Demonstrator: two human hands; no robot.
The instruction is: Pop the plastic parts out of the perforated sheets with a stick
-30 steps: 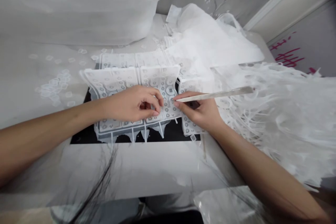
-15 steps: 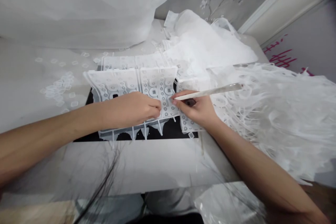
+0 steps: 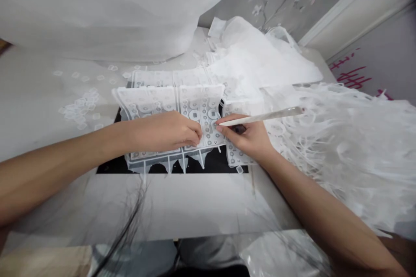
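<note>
A stack of translucent white moulded sheets [image 3: 195, 95], marked with rings, round holes and squares, lies on a black mat [image 3: 112, 165]. My left hand [image 3: 169, 130] rests over the upper sheet with its fingers curled and pinched; whatever is between the fingertips is hidden. At the sheet's right edge, my right hand [image 3: 248, 138] grips a white, slender, pen-like tool [image 3: 263, 116], its tapered end at the thumb and forefinger. Under that hand lies a second stack of similar sheets [image 3: 232, 156], partly covered.
Small clear square pieces [image 3: 79, 106] are scattered in a loose pile on the left. A large heap of stringy white scraps [image 3: 351, 147] fills the right side. Behind are a white cloth-like sheet [image 3: 260, 52] and a big white bag [image 3: 113, 13].
The whole view has shifted slightly, so things appear a little farther right. Both hands keep nearly the same place on the sheets, and the pen-like tool stays in my right hand.
</note>
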